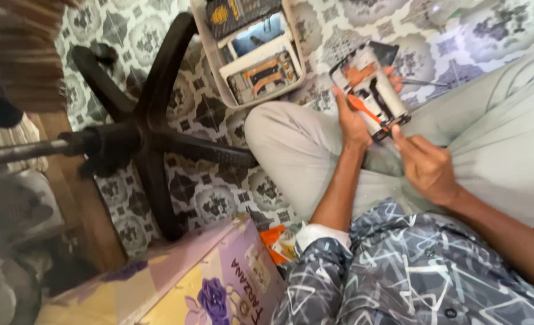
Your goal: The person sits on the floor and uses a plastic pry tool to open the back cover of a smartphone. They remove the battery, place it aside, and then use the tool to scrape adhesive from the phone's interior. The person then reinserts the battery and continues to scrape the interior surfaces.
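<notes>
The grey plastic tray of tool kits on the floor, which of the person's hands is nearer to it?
Left. The left hand grips a white and orange tool pack just beside the grey plastic tray; the right hand is farther, behind the pack.

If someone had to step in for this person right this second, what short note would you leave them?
Left hand: holds the white and orange tool pack up over the lap.
Right hand: at the pack's lower corner, fingertip touching it.
Nearby: an open tray of similar packs on the patterned floor, beside a black chair base; a floral box by the knee.
Done: one pack is out and in hand.
Left: whether it is opened cannot be told.
</notes>
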